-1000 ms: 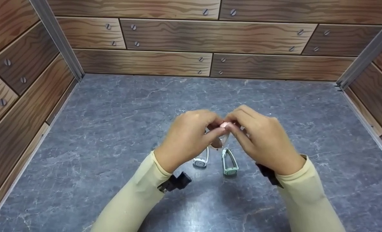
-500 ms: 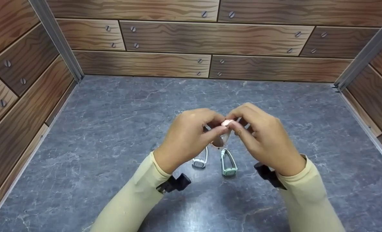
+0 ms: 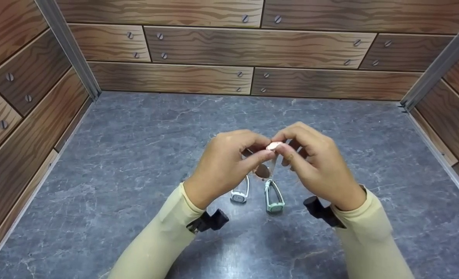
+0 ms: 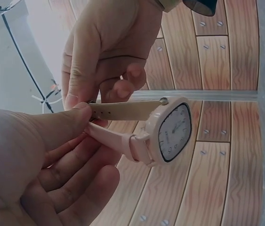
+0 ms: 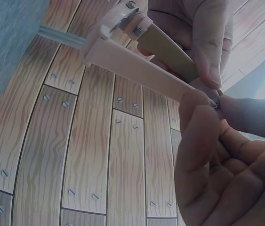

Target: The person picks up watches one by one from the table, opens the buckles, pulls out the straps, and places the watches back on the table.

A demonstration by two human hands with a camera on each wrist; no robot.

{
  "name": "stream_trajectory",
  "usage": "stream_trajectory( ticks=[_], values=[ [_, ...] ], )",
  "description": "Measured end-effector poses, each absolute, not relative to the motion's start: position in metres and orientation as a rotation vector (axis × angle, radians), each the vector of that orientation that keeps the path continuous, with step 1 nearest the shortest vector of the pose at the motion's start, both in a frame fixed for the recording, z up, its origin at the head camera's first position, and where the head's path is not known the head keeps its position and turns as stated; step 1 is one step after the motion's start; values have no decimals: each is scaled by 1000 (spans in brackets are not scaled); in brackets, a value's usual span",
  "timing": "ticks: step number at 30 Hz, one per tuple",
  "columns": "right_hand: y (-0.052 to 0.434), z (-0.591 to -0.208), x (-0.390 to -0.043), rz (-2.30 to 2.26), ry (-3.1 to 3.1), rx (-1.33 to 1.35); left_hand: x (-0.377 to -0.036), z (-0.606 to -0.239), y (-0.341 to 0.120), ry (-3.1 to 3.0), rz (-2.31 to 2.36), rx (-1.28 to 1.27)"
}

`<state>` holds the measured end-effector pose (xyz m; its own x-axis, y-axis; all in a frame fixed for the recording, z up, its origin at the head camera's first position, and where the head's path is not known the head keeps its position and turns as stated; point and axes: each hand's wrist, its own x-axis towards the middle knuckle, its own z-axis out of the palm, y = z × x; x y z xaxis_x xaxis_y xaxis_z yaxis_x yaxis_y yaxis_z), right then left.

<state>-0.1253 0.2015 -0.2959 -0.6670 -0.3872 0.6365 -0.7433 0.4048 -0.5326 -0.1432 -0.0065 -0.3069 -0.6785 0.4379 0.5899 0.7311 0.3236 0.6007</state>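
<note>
Both hands hold a pale pink wristwatch (image 4: 172, 129) above the table, its square-cornered case hanging below the fingers. With thumb and fingertips, the left hand (image 3: 227, 164) pinches the joined end of the strap. Close beside it, the right hand (image 3: 318, 162) pinches the same end, thumb against the strap. In the right wrist view, the two strap halves (image 5: 141, 70) run from the case and meet at a small metal piece between the fingertips. Fingers partly hide the buckle. Below the hands, a white wristwatch (image 3: 238, 197) and a green wristwatch (image 3: 275, 207) stand on the table.
The grey marbled tabletop (image 3: 155, 128) is bounded by wood-patterned walls (image 3: 198, 77) at the back and both sides. Black wrist cameras (image 3: 214, 220) are strapped over the pale yellow sleeves (image 3: 155, 236). The left forearm passes close to the white watch.
The right hand has risen slightly, its fingers spreading a little. The pink watch's joined strap end has moved slightly up and right, and its case shows more clearly beneath the hands.
</note>
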Motion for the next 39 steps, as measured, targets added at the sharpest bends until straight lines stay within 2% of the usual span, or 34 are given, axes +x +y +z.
stream_trajectory(
  ticks=[39],
  values=[
    [204, -302, -132, 1186, -2152, 869, -143, -308, -5, -2249, -1351, -1094]
  ],
)
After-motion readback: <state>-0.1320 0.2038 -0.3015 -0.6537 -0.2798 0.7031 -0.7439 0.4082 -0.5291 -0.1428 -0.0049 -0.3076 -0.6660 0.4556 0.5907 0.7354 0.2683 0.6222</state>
